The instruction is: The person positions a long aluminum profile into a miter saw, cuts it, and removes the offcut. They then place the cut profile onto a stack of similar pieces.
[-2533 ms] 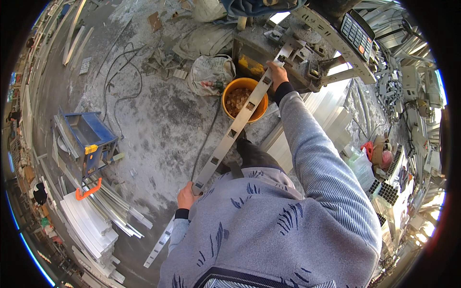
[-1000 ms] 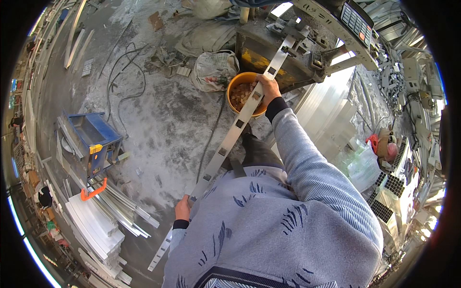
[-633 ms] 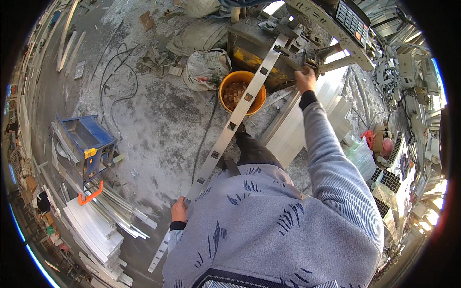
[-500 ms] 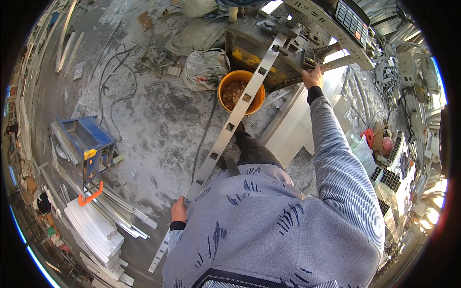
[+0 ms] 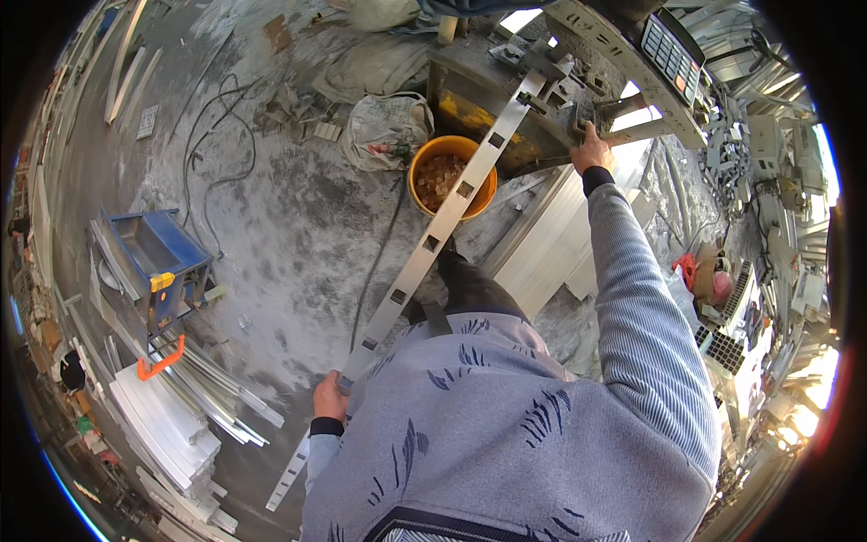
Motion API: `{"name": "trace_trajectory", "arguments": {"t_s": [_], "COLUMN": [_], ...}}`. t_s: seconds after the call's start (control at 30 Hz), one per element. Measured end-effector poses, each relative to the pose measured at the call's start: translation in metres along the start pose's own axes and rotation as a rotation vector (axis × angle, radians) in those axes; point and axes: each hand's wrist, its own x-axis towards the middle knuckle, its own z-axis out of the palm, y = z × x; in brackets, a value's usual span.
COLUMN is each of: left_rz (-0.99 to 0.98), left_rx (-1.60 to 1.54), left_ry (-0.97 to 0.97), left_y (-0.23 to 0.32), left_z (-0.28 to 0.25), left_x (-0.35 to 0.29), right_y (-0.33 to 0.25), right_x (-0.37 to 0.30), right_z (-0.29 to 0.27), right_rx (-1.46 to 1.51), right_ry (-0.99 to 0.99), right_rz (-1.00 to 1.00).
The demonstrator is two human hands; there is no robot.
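Note:
A long silver metal bar (image 5: 418,270) with a row of square holes runs slantwise from lower left to a dark machine (image 5: 574,81) at the upper right. My left hand (image 5: 330,397) is closed round the bar's edge near my waist, and the bar's tail shows past my left forearm. At the machine's front, my right hand (image 5: 592,154) has its index finger stretched toward a dark metal part, thumb apart; the fingertips' exact contact is hard to make out. Beneath the bar stands an orange bucket (image 5: 418,193) holding small metal pieces.
A calculator (image 5: 672,56) lies on the marked beam at upper right. Stacked metal profiles (image 5: 542,244) rest below my right hand. To the left stand a blue machine (image 5: 167,257) and more profiles (image 5: 163,420). A black cable (image 5: 212,181) and white sack (image 5: 386,126) lie on the floor.
The bar has shifted slightly in view, and my left hand with it a little to the left. My right hand has changed its finger pose slightly, its index finger now pointing more upward.

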Motion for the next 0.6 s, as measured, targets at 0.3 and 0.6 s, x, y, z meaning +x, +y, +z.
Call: {"name": "trace_trajectory", "arguments": {"t_s": [0.3, 0.6], "left_rz": [0.033, 0.045], "left_rx": [0.044, 0.030], "left_ry": [0.033, 0.049], "left_y": [0.002, 0.010], "left_z": [0.002, 0.000], "left_x": [0.000, -0.001], "right_y": [-0.041, -0.125], "right_x": [-0.023, -0.009], "right_z": [0.032, 0.046], "right_rx": [0.570, 1.425], "right_ry": [0.001, -0.412], "right_rz": [-0.047, 0.206]}}
